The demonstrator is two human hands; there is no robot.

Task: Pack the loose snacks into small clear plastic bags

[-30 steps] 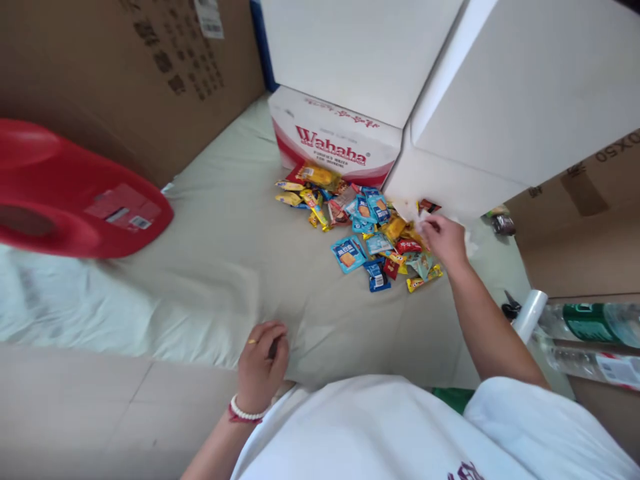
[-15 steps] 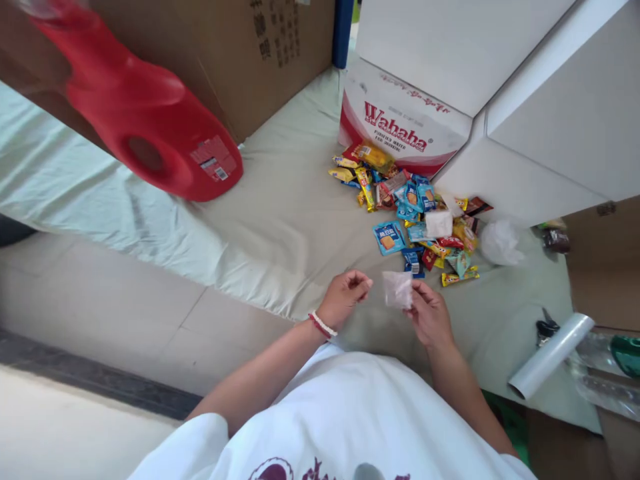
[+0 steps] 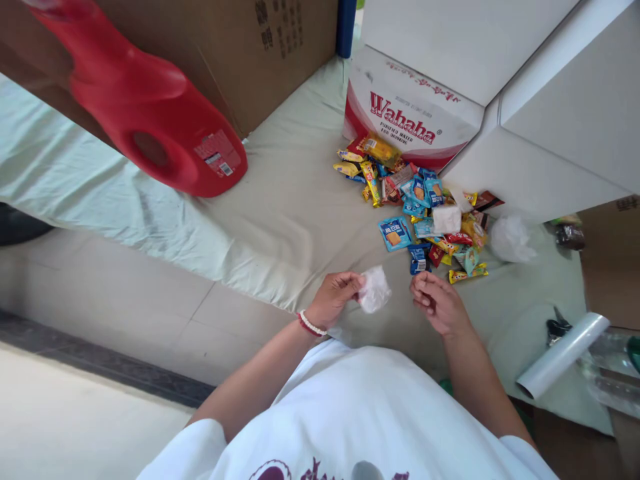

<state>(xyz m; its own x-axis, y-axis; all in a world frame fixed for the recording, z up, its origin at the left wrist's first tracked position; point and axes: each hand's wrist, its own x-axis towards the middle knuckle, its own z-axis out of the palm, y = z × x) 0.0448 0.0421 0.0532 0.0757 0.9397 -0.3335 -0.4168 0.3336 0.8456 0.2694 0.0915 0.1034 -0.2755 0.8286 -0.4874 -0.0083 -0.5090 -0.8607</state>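
My left hand (image 3: 337, 298), with a red-and-white bracelet at its wrist, pinches a small translucent white plastic bag (image 3: 374, 290) by one edge. To the right of the bag, apart from it, my right hand (image 3: 440, 303) has its fingers curled together, and nothing shows in them. Just beyond my hands lies a heap of wrapped snacks (image 3: 425, 193) in blue, yellow, red and brown packets. A blue snack packet (image 3: 395, 233) lies flat at the heap's near left side, and a folded white packet (image 3: 447, 219) rests on top.
A Wahaha carton (image 3: 407, 120) stands behind the heap, beside white boxes (image 3: 430, 47). The large red bottle (image 3: 165, 127) is at left, before a brown carton (image 3: 250, 73). At right are a crumpled plastic bag (image 3: 513, 239), a plastic film roll (image 3: 563, 355) and black-handled scissors (image 3: 557, 328).
The small plastic bag has passed from my right hand to my left. My right hand has let go and moved slightly to the right. The view has shifted a little.
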